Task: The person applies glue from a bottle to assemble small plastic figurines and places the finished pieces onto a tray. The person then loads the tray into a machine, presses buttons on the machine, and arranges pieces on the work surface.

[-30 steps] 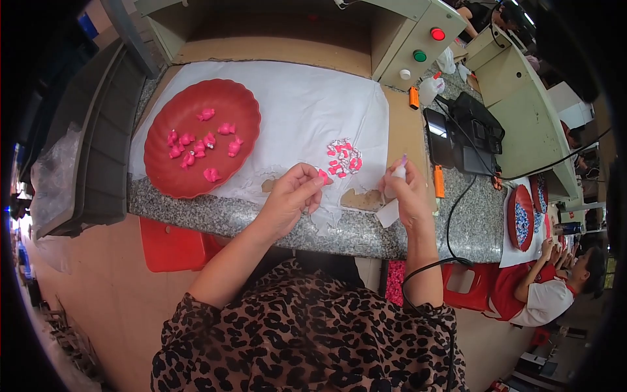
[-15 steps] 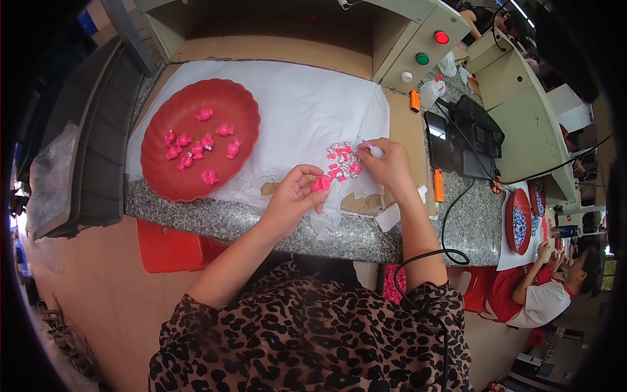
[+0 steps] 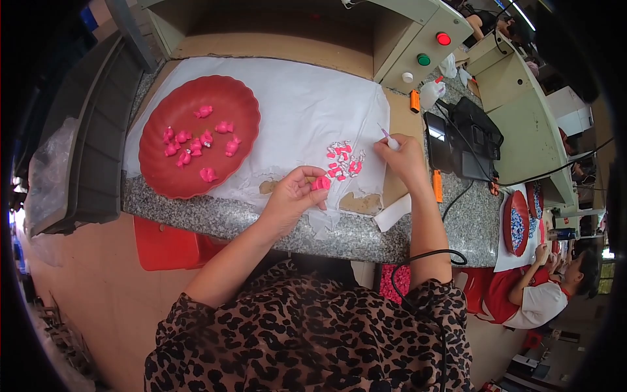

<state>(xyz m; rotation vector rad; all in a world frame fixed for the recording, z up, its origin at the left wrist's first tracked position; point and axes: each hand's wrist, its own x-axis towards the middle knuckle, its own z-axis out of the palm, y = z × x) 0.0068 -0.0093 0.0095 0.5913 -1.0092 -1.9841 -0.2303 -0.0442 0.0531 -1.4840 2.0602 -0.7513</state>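
Left hand point(image 3: 292, 198): grip closed on 1 small pink piece point(image 3: 321, 184), pinched between thumb and fingers. Piece sits at the fingertip end of the grip, partly covered; which way it points and its long axis, cannot tell.

Right hand point(image 3: 405, 157): narrow grip around 1 small bottle point(image 3: 392, 143), most of the body hidden in the hand. Nozzle end sticks out past thumb and fingers; long axis slants, thin tip pointing away from the wearer and a bit left, over the right part of the white paper point(image 3: 294, 98).

Loose pink and white bits point(image 3: 345, 161) lie in 1 cluster on the paper, between the 2 hands. Red plate point(image 3: 243, 150) with about 10 pink figures point(image 3: 208, 174) is at far left of the paper on the counter point(image 3: 366, 243). White slip point(image 3: 394, 213) near the right forearm.
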